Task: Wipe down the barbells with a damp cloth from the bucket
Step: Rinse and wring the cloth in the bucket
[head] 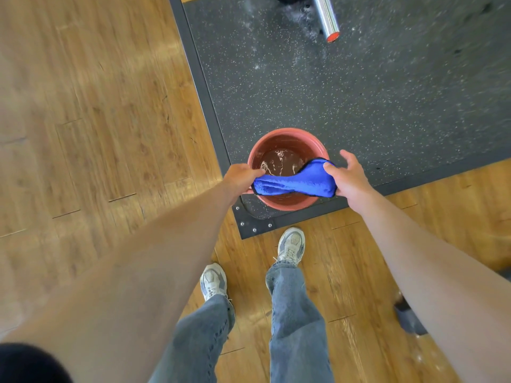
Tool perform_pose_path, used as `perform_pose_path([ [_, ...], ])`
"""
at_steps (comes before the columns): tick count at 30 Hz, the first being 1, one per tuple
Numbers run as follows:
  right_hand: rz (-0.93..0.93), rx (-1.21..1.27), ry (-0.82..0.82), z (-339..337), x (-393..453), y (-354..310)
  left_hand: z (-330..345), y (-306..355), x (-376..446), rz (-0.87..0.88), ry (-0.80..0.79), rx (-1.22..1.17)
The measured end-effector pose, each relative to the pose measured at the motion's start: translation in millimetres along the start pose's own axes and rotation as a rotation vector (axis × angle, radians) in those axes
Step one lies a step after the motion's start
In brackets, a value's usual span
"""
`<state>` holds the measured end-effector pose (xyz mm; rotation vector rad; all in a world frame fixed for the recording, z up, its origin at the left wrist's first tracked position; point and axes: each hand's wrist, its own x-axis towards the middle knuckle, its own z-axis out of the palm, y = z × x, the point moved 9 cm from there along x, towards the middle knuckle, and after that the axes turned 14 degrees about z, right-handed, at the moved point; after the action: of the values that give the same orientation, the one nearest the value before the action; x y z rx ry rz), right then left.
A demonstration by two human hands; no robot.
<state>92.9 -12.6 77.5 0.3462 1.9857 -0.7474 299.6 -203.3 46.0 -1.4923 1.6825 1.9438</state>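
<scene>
Over the speckled mat (359, 106), left hand (240, 179) and right hand (349, 178) grip the blue cloth (293, 185) above the bucket (287, 134).

Legible text, labels, brands, numbers, signs: none. Bucket (287, 139), cloth (293, 185) held over the bucket, barbell sleeve (327, 16) beyond the bucket: all unmarked as far as can be seen.

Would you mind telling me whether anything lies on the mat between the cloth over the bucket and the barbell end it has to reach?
Nothing visible does. Both hands, left and right, hold the blue cloth over the bucket, and only bare speckled mat lies between it and the barbell end.
</scene>
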Motion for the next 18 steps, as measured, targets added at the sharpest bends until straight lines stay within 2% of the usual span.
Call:
perform_pose_path([
  [4,0.147,0.213,-0.053,-2,6,18,-9,-5,4,0.064,0.093,-0.068],
  [8,0.190,0.341,-0.003,-5,7,31,0,-9,-1,0.055,-0.064,-0.044],
  [10,0.183,0.324,-0.016,-5,5,33,-2,-6,-2,0.135,-0.115,0.089],
  [12,0.124,0.170,-0.091,1,0,29,-10,3,0,0.285,-0.094,0.357],
  [15,-0.065,-0.296,-0.158,16,-15,15,-13,32,-10,0.530,0.015,0.581],
  [18,-0.285,-0.725,-0.070,33,-24,3,1,56,-23,0.757,0.018,0.701],
])
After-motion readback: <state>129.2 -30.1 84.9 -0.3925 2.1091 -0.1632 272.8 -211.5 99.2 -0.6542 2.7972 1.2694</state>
